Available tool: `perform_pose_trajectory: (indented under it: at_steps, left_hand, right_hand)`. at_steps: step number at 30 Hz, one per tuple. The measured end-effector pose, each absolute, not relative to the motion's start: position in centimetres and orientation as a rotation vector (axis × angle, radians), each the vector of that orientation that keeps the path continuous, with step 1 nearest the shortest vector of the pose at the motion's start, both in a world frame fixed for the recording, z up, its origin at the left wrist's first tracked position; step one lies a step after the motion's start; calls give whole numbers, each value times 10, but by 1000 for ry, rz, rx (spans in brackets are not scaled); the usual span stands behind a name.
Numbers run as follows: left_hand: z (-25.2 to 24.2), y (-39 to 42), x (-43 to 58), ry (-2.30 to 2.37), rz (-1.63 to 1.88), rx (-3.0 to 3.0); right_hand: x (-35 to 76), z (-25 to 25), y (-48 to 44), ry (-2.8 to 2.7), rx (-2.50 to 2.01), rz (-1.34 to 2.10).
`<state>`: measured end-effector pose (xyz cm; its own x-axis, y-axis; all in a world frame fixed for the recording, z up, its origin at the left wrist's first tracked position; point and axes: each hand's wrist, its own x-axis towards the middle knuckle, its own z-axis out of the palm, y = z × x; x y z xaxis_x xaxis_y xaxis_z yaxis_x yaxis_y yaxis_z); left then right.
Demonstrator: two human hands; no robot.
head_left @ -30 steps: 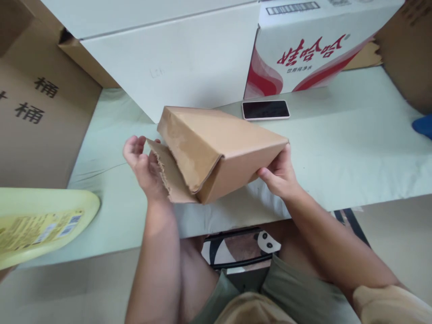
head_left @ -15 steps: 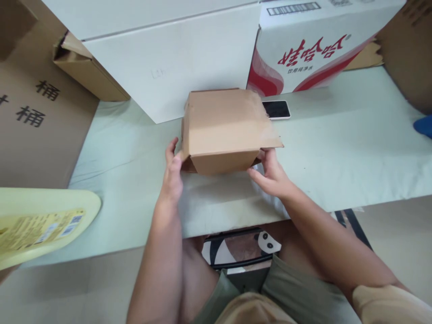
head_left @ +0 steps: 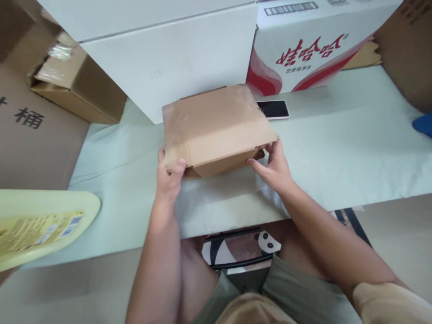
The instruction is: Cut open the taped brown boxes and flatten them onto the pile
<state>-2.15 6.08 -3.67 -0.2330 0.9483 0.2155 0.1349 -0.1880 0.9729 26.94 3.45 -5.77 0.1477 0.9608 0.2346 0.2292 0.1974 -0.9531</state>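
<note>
I have both hands on one brown cardboard box [head_left: 219, 126], mid-scene over the table [head_left: 344, 153], just near of the tall white carton [head_left: 168, 58]. Box sits slightly skewed, broad side up, with rough, torn edging at the right end and shiny tape marks at the left end. Can't tell if its underside touches the table.

Left hand [head_left: 168, 177]: partly closed round the near left corner, thumb on top, other fingers mostly hidden behind the cardboard. Right hand [head_left: 275, 168]: half open at the near right corner, thumb against the near side, fingers up at the right edge; I can't tell how firm that hold is.

Phone [head_left: 276, 109] lies dark side up just beyond the right end, its left part covered by the box. Far of it I see a red-and-white printed carton [head_left: 303, 63]. Far left: a smaller taped brown box [head_left: 94, 90] beside a large brown carton [head_left: 50, 153] with black characters. Near left: a pale yellow container [head_left: 47, 225] with a label. Right edge: a blue item [head_left: 421, 126], cut off, can't identify.
</note>
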Motion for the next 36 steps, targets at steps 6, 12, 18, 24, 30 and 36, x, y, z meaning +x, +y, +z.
perform_pose_trajectory:
  at_steps: [6,12,18,24,30,36]
  left_hand:
    - [-29,60,-22,1520,1493,1269]
    - [-26,56,-20,1485,1528,1183]
    - [-25,53,-17,1308,1520,987]
    - [-23,55,-17,1332,1526,985]
    - [-28,55,-21,1262,1385,1012]
    - [-36,67,-31,1282,1447,975]
  right_hand:
    - [274,-49,36,-1293,-1354,727]
    - [276,-38,33,-1255,-1223,779]
    - [277,-35,31,-1186,-1196,815]
    - [275,-25,31,-1198,-1237,882]
    - [275,-32,36,-964,-1266,964]
    - [275,-29,35,-859,-1187,1068]
